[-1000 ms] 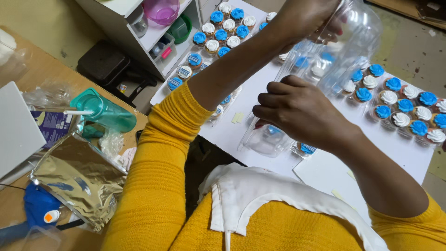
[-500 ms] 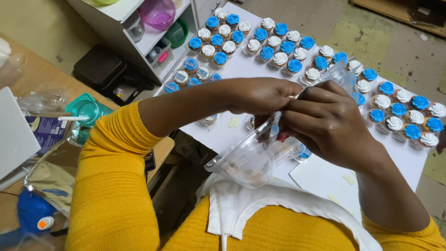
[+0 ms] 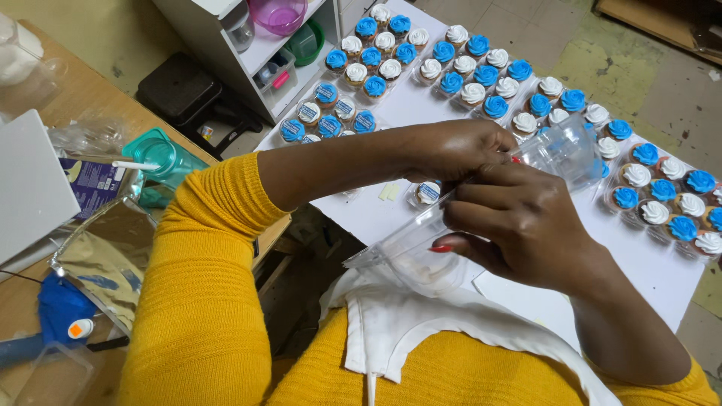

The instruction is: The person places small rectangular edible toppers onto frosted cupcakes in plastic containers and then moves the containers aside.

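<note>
Both hands hold a clear plastic clamshell cup (image 3: 421, 252) just above my lap. My right hand (image 3: 519, 225) grips it from the right side with the fingers wrapped over it. My left hand (image 3: 459, 146) pinches its far end near the lid part (image 3: 564, 150). Under the hands lies a white board (image 3: 654, 263) with several cupcakes in clear cups, some with blue frosting (image 3: 496, 107) and some with white frosting (image 3: 472, 93). One packed cupcake (image 3: 429, 193) sits alone near my left hand.
A wooden table (image 3: 83, 94) at the left carries a teal tumbler with a straw (image 3: 162, 154), a gold foil bag (image 3: 105, 256) and a blue glue gun (image 3: 56, 316). A white shelf unit (image 3: 218, 34) with a pink bowl (image 3: 278, 13) stands behind.
The clear cup came down from raised above the cupcakes to in front of my chest. Both hands have closed on it and it lies more level now.
</note>
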